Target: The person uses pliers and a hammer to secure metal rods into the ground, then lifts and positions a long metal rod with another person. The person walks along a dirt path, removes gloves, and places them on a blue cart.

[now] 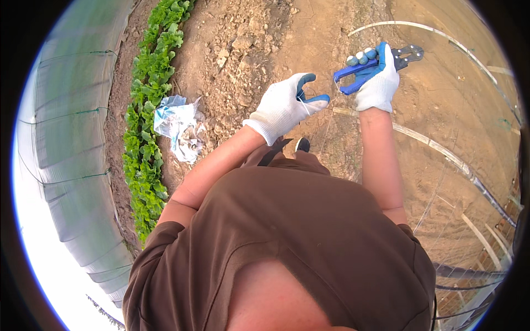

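Both my hands wear white knit gloves with blue-coated palms and fingers. In my right hand [377, 77] is a plier-type cutter with blue handles [353, 74]. Its dark, riveted head [408, 56] points to the far right, and the handles stand spread apart. My left hand [290, 102] is a short way to the left of the handles, with thumb and index finger curved and apart. A thin white strand [305, 106] runs from the crook of that hand across the thumb; the remaining fingers are tucked beneath, mostly hidden.
Leafy green plants [146, 121] grow in a row on the left, beside translucent plastic sheeting [72, 138]. A crumpled plastic bag [179, 127] lies next to them. Pale curved poles [436, 146] cross the soil on the right. Clods [243, 44] lie ahead; my shoe [302, 144] shows below.
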Tool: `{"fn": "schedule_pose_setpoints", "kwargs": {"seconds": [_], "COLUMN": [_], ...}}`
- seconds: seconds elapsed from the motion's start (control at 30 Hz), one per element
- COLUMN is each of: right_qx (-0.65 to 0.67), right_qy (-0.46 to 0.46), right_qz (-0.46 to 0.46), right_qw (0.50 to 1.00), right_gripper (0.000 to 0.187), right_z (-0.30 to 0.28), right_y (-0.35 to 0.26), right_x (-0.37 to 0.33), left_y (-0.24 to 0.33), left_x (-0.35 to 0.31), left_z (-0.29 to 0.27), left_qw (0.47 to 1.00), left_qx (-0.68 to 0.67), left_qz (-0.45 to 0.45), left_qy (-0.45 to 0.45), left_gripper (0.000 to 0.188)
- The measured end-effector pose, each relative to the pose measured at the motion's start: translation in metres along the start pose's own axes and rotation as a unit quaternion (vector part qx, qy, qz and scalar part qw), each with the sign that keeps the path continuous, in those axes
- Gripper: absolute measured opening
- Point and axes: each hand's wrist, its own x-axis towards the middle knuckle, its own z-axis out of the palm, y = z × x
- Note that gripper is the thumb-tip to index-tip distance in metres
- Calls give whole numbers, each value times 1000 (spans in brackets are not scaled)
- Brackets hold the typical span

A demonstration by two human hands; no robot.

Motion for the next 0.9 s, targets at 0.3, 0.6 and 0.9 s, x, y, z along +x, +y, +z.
{"fn": "schedule_pose_setpoints", "kwargs": {"seconds": [0.3, 0.6, 0.9], "right_qx": [41, 61, 102], "right_qy": [24, 114, 73], "right_qz": [27, 20, 227], "right_qw": [998, 991, 966], "right_gripper": [28, 26, 29], "right_z": [89, 129, 102], "right_y": [13, 4, 30], "right_x": [153, 295, 514], "left_y": [11, 45, 33], "left_x": [201, 370, 599], "left_z": [-48, -63, -67], "left_qw": [985, 985, 971], "left_qx": [87, 57, 80], "left_qz": [135, 139, 19], "left_qy": [-65, -90, -226], "left_gripper": [73, 61, 47]}}
